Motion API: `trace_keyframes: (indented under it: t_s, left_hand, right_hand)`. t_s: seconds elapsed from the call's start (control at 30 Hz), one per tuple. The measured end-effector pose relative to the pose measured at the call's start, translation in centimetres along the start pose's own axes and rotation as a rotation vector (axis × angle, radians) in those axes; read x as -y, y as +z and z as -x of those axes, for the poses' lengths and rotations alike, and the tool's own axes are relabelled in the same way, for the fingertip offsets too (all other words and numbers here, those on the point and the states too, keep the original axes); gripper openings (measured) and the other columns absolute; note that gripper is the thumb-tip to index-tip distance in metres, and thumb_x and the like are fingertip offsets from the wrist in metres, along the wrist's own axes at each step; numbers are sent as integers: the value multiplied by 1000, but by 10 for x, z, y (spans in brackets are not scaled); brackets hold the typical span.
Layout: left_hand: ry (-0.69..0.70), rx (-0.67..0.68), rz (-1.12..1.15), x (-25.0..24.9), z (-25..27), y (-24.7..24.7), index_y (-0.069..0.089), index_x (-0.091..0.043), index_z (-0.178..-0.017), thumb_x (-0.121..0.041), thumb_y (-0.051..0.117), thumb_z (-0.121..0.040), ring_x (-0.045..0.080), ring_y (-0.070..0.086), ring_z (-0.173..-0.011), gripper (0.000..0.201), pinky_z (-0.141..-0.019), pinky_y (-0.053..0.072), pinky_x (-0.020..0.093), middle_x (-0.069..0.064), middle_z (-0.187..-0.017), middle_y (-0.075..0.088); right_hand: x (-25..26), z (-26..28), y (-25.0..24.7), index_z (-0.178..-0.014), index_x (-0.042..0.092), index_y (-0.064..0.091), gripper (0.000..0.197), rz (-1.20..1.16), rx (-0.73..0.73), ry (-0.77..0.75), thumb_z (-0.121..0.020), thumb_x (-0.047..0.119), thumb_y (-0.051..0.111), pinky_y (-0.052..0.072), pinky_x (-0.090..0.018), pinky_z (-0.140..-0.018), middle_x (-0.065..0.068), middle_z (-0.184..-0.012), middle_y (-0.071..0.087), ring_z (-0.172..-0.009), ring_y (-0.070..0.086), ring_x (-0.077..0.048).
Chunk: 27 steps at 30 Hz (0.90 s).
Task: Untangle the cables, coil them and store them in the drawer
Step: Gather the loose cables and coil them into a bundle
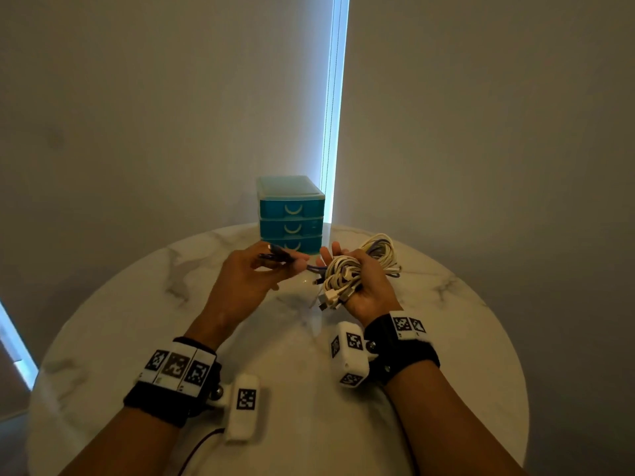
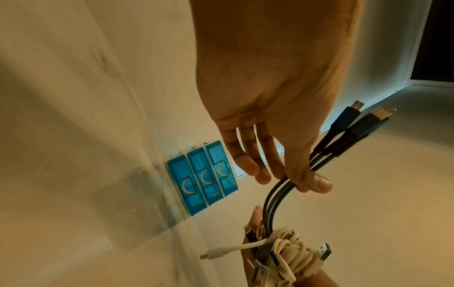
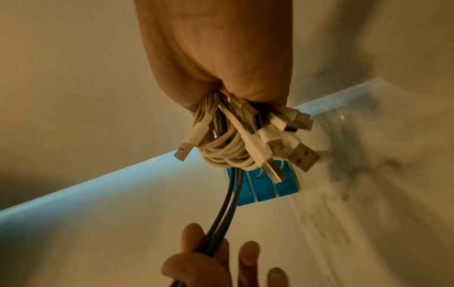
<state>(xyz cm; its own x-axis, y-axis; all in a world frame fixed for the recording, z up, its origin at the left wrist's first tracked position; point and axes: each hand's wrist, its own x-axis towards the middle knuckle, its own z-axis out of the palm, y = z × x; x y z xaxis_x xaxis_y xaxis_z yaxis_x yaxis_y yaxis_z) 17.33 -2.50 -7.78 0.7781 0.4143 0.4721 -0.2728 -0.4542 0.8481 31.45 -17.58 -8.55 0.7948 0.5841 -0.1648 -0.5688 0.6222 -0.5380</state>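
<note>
- Pinching two dark cable ends point(image 2: 349, 132) between thumb and forefinger, the left hand point(image 1: 251, 276) hovers above the tabletop point(image 1: 137, 321), its other fingers loosely spread.
- The blue three-drawer unit point(image 1: 291, 214) stands at 12 o'clock, all drawers closed.
- The right hand point(image 1: 369, 286) at 1 o'clock grips a tangled bundle of white cables point(image 1: 347, 273); both dark strands run into it.
</note>
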Motion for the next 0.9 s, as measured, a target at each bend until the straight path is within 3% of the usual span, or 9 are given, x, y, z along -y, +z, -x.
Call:
trace_keyframes:
  t_s: [0.1, 0.2, 0.27, 0.33, 0.4, 0.5, 0.63, 0.9]
  left_hand:
    - [-7, -50, 13, 1, 0, -4, 80, -21, -117, -40, 79, -86, 11, 76, -92, 36, -80, 61, 30, -6, -102, 81]
    - [-41, -62, 35, 0, 0, -4, 83, -24, -107, -37, 82, -89, 14, 76, -85, 22, -80, 59, 27, -3, -91, 81]
    - [-36, -58, 18, -1, 1, -3, 83, -26, -103, -40, 82, -89, 14, 74, -77, 20, -75, 58, 24, -3, -85, 79]
    - [-30, -63, 13, -1, 2, -1, 84, -26, -97, -42, 82, -89, 14, 71, -69, 18, -70, 58, 24, 0, -79, 77]
    - [-41, -54, 22, 1, 3, 0, 84, -25, -91, -42, 83, -89, 15, 68, -65, 17, -69, 58, 27, 3, -76, 76]
    - [-93, -50, 75, 3, 3, 1, 84, -20, -87, -40, 82, -90, 14, 64, -63, 20, -66, 56, 28, 5, -74, 75]
    - [-140, -61, 99, 5, 3, 1, 84, -16, -89, -36, 80, -92, 10, 60, -58, 21, -62, 54, 23, 2, -67, 72]
    - [-137, -20, 57, 7, 2, -8, 82, -20, -107, -29, 80, -92, 7, 63, -57, 17, -61, 56, 17, 5, -77, 79]
  right_hand:
    - [-7, -1, 0, -110, 2, 69, 17, 163, -3, 25, -106, 13, 57, 61, -41, -84, -15, -91, 74, -86, 72, -27]
    - [-15, -1, 4, -99, 1, 71, 15, 402, -32, -16, -101, 14, 65, 47, -34, -60, -13, -76, 59, -63, 57, -22]
    - [-21, 0, 6, -98, 3, 69, 18, 597, -2, -86, -101, 21, 68, 48, -30, -52, -9, -68, 60, -55, 57, -18]
    - [-27, -1, 7, -97, 8, 71, 35, 796, 70, -172, -102, 43, 69, 56, -32, -59, -7, -74, 69, -62, 66, -18]
    - [-33, -5, 6, -108, 13, 73, 51, 926, 129, -188, -99, 62, 64, 63, -37, -78, -6, -88, 78, -83, 76, -21]
    - [-38, -10, 2, -122, 16, 72, 64, 899, 195, -95, -94, 73, 60, 63, -46, -97, -9, -105, 82, -103, 79, -26]
    - [-45, -19, -2, -135, 9, 67, 105, 820, 245, 0, -71, 92, 68, 56, -59, -107, -21, -121, 77, -116, 75, -38]
    - [-52, -24, -3, -146, 19, 61, 99, 831, 321, 76, -78, 91, 64, 50, -62, -112, -21, -133, 73, -125, 70, -40]
